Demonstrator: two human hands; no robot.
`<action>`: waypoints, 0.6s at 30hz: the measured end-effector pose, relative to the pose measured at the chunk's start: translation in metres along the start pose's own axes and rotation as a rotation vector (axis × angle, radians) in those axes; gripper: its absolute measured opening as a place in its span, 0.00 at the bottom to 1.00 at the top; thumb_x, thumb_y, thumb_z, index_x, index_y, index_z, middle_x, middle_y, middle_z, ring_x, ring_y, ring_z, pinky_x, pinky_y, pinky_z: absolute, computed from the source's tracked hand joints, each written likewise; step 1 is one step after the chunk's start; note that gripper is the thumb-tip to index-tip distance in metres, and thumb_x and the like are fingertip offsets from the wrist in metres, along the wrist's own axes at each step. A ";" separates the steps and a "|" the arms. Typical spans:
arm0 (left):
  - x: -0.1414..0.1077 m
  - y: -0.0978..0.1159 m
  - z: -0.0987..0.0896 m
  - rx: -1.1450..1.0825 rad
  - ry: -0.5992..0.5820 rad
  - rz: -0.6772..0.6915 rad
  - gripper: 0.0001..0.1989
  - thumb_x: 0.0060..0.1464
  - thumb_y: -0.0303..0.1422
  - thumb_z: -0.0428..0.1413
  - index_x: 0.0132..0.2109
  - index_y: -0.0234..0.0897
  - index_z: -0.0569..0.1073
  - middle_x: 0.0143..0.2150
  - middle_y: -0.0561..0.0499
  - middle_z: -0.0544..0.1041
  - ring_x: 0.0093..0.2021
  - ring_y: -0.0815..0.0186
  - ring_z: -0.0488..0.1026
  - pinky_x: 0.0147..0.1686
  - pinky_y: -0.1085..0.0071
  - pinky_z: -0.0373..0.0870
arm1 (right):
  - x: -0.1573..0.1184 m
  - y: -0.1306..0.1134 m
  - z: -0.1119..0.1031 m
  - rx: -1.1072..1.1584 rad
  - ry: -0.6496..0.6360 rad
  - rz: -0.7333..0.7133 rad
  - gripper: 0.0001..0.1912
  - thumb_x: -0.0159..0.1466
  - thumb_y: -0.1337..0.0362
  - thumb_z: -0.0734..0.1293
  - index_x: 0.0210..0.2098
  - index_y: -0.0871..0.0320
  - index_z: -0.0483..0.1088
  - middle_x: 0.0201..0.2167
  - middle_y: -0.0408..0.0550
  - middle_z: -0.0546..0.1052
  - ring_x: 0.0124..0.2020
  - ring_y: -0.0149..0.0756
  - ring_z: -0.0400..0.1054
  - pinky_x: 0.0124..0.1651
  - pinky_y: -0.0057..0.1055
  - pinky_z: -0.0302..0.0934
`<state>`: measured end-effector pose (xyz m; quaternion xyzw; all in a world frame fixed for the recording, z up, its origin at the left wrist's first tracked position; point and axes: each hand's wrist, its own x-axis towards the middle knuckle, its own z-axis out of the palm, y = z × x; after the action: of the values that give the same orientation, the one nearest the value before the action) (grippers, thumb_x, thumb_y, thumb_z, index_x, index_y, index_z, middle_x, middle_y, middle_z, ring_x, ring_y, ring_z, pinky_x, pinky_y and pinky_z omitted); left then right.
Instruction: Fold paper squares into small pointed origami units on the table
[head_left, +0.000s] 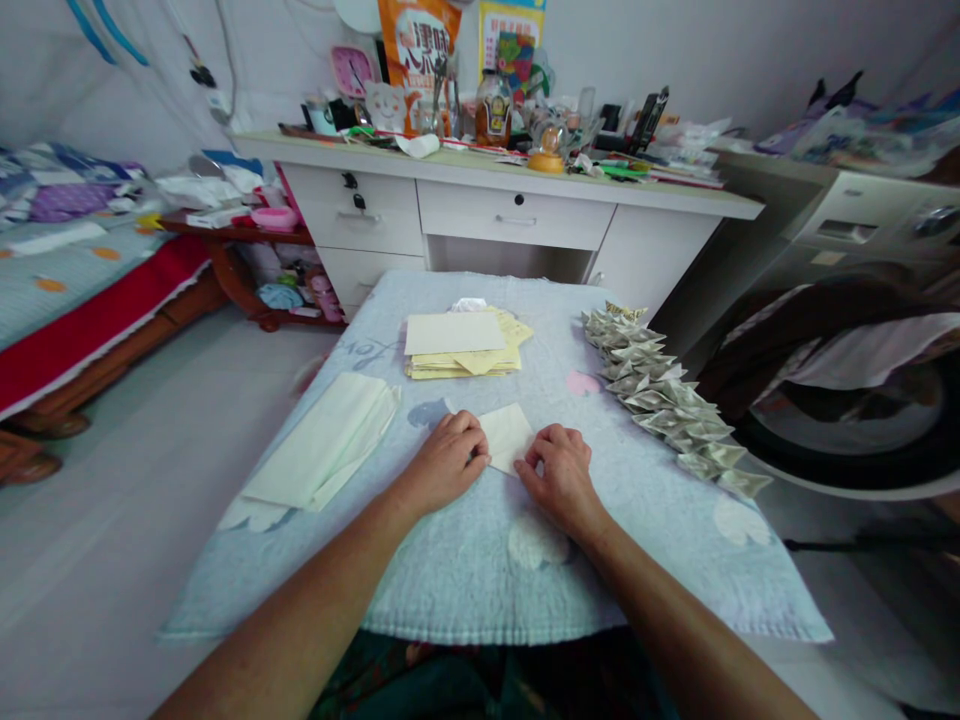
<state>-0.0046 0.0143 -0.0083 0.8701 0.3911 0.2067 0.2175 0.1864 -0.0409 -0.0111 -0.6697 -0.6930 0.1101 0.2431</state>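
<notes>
A small cream paper sheet (507, 436) lies on the blue cloth-covered table between my hands. My left hand (450, 460), fingers curled, pinches its left edge. On its lower right side, my right hand (559, 475) holds it with fingers bent together. Beyond the hands sits a stack of yellowish papers (480, 362) with a paler sheet (454, 334) on top. Larger folded pale sheets (322, 440) rest to the left. Along the right side runs a long row of pointed folded paper pieces (660, 395).
The table's cloth (480, 600) drapes over its front edge. Behind stands a white desk (517, 215) with a jar (493, 108), bags and clutter. A washing machine (847, 230) is at the right, and a bed (90, 260) at the left.
</notes>
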 end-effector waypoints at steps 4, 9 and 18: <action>0.000 0.000 0.002 0.029 0.005 0.009 0.04 0.55 0.27 0.51 0.32 0.37 0.69 0.40 0.49 0.67 0.44 0.61 0.65 0.47 0.63 0.62 | 0.000 0.000 0.000 -0.012 -0.010 0.005 0.08 0.58 0.62 0.68 0.24 0.58 0.71 0.36 0.49 0.70 0.42 0.43 0.58 0.44 0.39 0.50; -0.001 -0.002 0.003 0.044 -0.004 0.016 0.04 0.55 0.27 0.51 0.33 0.37 0.68 0.40 0.49 0.66 0.44 0.61 0.64 0.47 0.63 0.62 | 0.001 -0.001 0.000 -0.017 -0.019 0.024 0.08 0.58 0.62 0.69 0.24 0.58 0.71 0.37 0.49 0.70 0.43 0.43 0.58 0.45 0.39 0.50; 0.000 -0.002 0.003 0.026 -0.011 0.011 0.04 0.54 0.25 0.50 0.34 0.38 0.68 0.40 0.50 0.66 0.44 0.61 0.64 0.48 0.63 0.61 | 0.002 -0.001 -0.001 -0.020 -0.027 0.046 0.09 0.58 0.62 0.69 0.24 0.58 0.71 0.36 0.49 0.71 0.42 0.42 0.58 0.45 0.38 0.50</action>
<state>-0.0042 0.0154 -0.0117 0.8761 0.3879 0.1980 0.2071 0.1859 -0.0388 -0.0092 -0.6863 -0.6817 0.1177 0.2245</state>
